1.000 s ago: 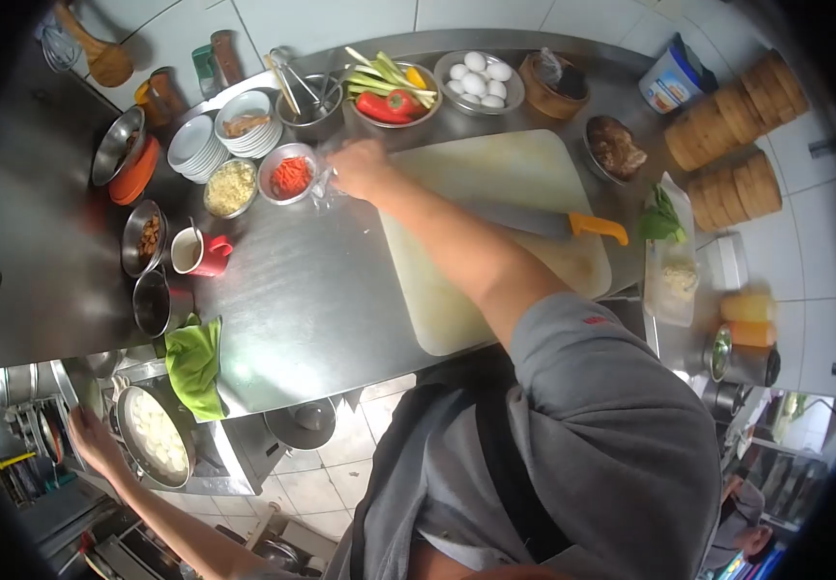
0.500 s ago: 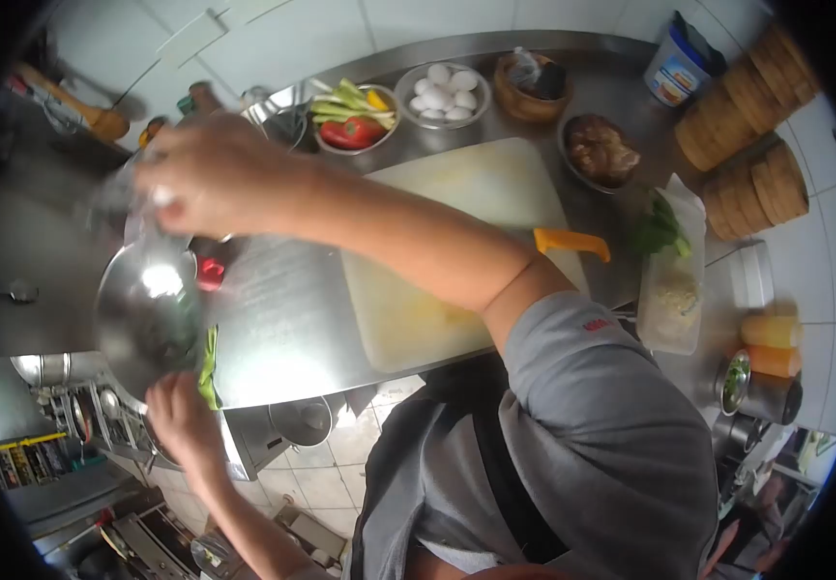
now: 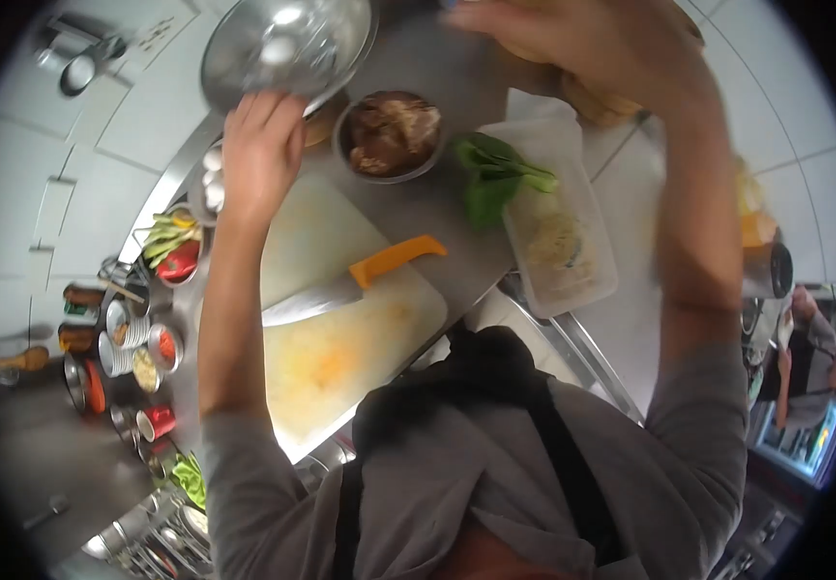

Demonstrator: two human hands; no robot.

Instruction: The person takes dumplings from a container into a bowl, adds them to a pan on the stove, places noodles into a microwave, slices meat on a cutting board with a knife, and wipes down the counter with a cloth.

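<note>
The left hand [image 3: 261, 145] is up at the far side of the bench [image 3: 456, 208], fingers clamped on the near rim of a shiny steel bowl [image 3: 287, 43], which is held tilted and raised above the bench rather than resting on it; something pale shows inside it, too blurred to name. The right hand [image 3: 592, 43] reaches high at the top edge of the view, fingers curled, smeared by motion, and I cannot tell whether it grips anything. So the bowl is carried across and in hand, but by my reading nothing has been put into it here yet and it has not been set down. Just beside the bowl sits a dish of brown cooked food [image 3: 391, 133], and next to that a clear plastic tub [image 3: 563, 242] with green leaves [image 3: 495, 174] lying over its rim. The cutting board [image 3: 340, 329] lies bare apart from a yellowish stain, with the orange-handled knife [image 3: 355, 285] untouched on it, blade pointing toward the left arm. Against half a second ago, plenty differs: the view has swung round toward the right end of the bench, the bowl has gone from low on the left, by the bench edge, to up at the far side, and the left hand has gone from beneath it to gripping its rim. The right hand, then over the bowl, is now off to the right and higher. The knife and board have stayed put.
</note>
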